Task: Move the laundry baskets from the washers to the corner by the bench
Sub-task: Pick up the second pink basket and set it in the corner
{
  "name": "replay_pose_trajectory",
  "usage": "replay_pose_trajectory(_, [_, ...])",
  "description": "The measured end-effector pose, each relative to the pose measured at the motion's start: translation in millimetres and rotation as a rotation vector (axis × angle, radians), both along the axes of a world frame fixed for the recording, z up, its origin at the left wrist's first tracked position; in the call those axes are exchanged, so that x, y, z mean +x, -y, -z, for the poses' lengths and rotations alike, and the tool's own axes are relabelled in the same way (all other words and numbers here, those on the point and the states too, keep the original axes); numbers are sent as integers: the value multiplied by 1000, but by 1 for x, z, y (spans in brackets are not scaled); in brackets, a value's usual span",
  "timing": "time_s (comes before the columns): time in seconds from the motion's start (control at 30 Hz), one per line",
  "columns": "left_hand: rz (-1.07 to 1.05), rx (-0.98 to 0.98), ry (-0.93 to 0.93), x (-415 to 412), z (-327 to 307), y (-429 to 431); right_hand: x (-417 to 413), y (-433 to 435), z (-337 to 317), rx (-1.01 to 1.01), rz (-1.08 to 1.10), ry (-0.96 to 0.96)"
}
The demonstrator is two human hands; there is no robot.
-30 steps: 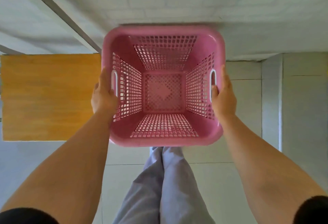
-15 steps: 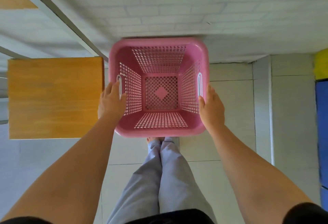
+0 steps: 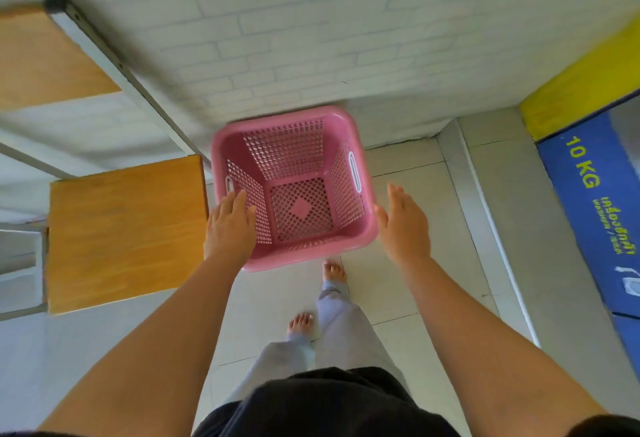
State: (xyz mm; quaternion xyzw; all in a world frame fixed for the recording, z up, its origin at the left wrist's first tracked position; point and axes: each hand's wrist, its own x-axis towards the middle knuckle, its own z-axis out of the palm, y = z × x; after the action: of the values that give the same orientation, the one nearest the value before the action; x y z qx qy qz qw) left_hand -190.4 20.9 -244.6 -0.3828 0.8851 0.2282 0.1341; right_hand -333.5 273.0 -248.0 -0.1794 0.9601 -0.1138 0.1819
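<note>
One pink basket (image 3: 294, 187) down on floor in wall corner beside bench (image 3: 124, 232), left hand (image 3: 230, 228) and right hand (image 3: 403, 225) spread open, empty; any remaining baskets out of view.

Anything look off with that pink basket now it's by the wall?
Only slightly: the pink basket sits twisted, its sides not square to the white brick wall or the wooden bench. It is upright, empty and looks undamaged. Both hands are open.

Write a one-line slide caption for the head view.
Empty pink basket on the floor by the bench, both open hands, left and right, beside it.
</note>
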Motion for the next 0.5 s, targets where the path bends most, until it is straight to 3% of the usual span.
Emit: replay_pose_trajectory(0.5, [643,-25,-93,15,-46,-116,156,-153,-48,-43,536,34])
